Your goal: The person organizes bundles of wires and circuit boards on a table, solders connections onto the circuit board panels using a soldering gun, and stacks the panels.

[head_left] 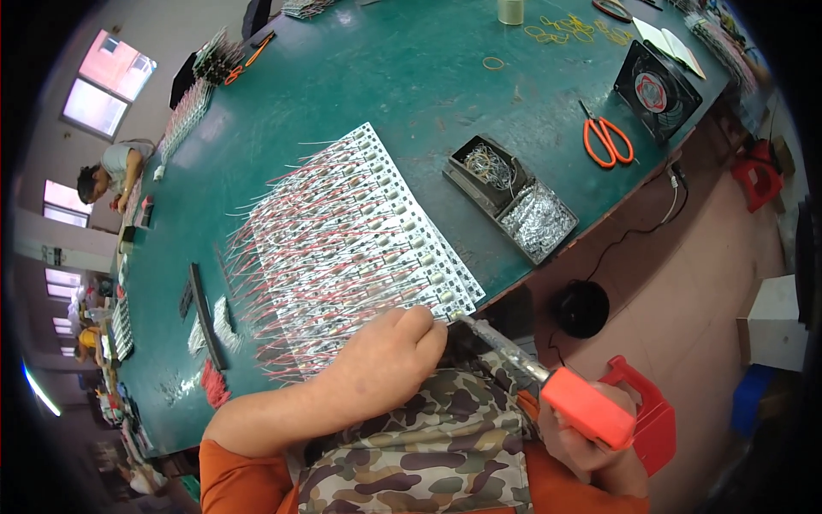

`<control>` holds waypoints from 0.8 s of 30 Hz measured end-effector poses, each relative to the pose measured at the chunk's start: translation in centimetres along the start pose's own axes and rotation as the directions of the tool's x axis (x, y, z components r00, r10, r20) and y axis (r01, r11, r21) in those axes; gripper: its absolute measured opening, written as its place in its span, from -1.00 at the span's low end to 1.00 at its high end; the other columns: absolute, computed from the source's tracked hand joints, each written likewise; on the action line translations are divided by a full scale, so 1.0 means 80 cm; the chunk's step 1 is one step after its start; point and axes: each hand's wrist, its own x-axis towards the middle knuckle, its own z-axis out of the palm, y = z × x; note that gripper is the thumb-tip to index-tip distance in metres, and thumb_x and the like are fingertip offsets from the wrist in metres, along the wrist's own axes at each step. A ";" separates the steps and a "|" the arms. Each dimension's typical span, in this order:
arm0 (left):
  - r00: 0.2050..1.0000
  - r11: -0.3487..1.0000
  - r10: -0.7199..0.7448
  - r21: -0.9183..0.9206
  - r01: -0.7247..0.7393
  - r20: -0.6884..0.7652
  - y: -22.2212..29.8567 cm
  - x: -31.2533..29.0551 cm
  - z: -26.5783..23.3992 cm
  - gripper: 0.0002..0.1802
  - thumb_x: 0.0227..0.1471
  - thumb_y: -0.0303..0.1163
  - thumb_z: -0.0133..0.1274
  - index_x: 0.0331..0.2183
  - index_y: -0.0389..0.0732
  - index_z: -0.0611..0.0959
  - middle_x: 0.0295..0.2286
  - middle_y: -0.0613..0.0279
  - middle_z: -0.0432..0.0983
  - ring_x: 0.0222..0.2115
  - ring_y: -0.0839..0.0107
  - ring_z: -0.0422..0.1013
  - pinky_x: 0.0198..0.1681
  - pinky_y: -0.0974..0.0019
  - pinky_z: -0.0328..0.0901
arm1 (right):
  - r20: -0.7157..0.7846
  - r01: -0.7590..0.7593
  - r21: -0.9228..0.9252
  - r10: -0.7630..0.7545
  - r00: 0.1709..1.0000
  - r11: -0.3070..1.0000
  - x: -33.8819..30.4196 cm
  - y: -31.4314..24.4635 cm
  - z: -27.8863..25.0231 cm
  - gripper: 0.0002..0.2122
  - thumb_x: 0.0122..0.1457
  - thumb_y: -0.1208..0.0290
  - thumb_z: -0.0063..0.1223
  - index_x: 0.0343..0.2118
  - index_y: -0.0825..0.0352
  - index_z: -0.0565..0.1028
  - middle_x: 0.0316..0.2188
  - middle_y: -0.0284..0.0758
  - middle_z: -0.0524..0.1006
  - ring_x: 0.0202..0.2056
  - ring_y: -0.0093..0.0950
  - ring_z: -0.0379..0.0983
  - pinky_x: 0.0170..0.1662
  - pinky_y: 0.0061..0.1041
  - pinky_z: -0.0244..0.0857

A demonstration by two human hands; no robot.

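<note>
My right hand (575,444) is wrapped round the orange-red handle of a soldering iron (589,408). The iron's metal tip reaches the near right corner of a white circuit board panel (409,199). Small cylindrical parts stand in rows on this panel, with many thin red and white wires (270,248) fanning out to its left. A second white panel edge shows beneath it. At that same corner my left hand (390,355) is closed in a pinch close to the iron's tip; whatever its fingers hold is hidden.
Right of the panel stands an open box (539,224) with wire scraps and silvery pieces. Red-handled cutters (606,141) and a black fan (658,90) lie farther right. A dark bar (205,317) and red wires (215,385) sit left. Another person (116,171) works across the table.
</note>
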 end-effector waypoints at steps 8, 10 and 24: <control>1.000 1.000 -0.008 -0.004 0.008 0.005 0.000 -0.002 0.000 -0.64 -0.08 -0.51 0.01 -0.16 -0.42 0.53 -0.35 0.00 0.39 -0.36 0.02 0.41 -0.29 0.07 0.36 | 0.131 0.103 0.011 -0.103 0.986 0.995 -0.010 0.015 -0.015 -0.50 -0.05 0.36 0.32 -0.03 0.41 0.45 -0.08 -0.17 0.45 -0.37 -0.25 0.55 -0.33 -0.31 0.48; 1.000 1.000 -0.010 -0.001 0.010 0.013 0.001 -0.002 0.001 -0.64 -0.08 -0.51 0.01 -0.16 -0.42 0.53 -0.35 0.00 0.39 -0.36 0.02 0.41 -0.29 0.07 0.36 | 0.159 0.084 0.031 -0.088 0.983 0.996 -0.006 0.011 -0.014 -0.51 -0.05 0.35 0.32 -0.03 0.40 0.45 -0.05 -0.15 0.44 -0.37 -0.25 0.56 -0.33 -0.31 0.48; 0.996 0.997 -0.069 0.021 0.068 0.059 0.004 -0.002 0.000 -0.60 -0.06 -0.52 0.03 -0.10 -0.31 0.59 -0.28 0.03 0.46 -0.31 0.05 0.45 -0.24 0.09 0.37 | 0.036 0.136 -0.046 -0.134 0.990 0.990 -0.029 0.037 -0.012 -0.59 0.04 0.29 0.18 -0.06 0.37 0.46 -0.15 -0.16 0.49 -0.32 -0.21 0.52 -0.34 -0.32 0.48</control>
